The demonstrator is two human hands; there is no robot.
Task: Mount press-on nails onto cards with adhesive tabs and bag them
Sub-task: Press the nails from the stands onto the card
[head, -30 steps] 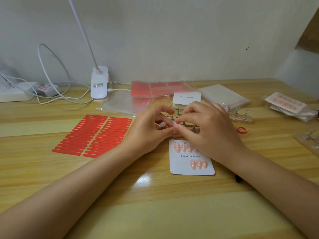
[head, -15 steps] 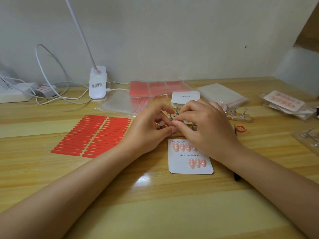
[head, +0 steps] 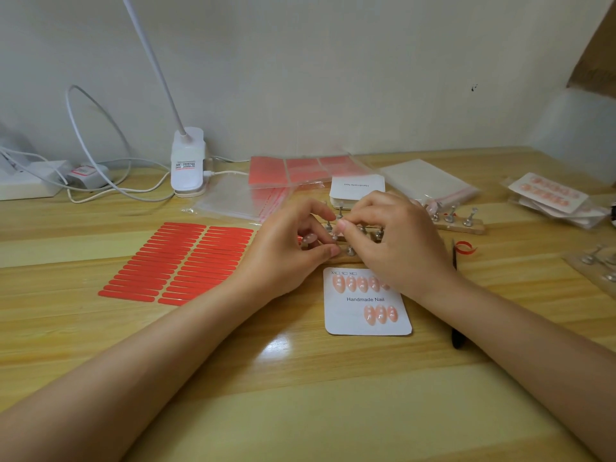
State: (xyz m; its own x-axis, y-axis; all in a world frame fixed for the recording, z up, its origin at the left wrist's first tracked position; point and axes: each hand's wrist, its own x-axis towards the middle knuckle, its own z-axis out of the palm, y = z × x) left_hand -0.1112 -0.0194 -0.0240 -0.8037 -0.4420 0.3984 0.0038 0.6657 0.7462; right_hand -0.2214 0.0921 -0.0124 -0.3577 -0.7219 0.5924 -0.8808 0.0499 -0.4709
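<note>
White card [head: 366, 303] lies flat on the wood table w/ "Handmade Nail" printed on it. Pink nails [head: 351, 283] sit in a top row, 3 more nails [head: 380, 314] at bottom right. Red sticky tabs [head: 173, 260] lie in 2 columns, well left of card. Stack of blank cards [head: 357, 188] sits farther back.

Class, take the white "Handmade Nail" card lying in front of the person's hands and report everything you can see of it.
The card is white with rounded corners and looks like thin cardboard. It lies flat on the wooden table, just nearer the camera than both hands. "Handmade Nail" is printed across its middle, with small size checkboxes at top left. Pink nails sit in a top row, partly hidden by the right hand, and three more sit at lower right.
</note>
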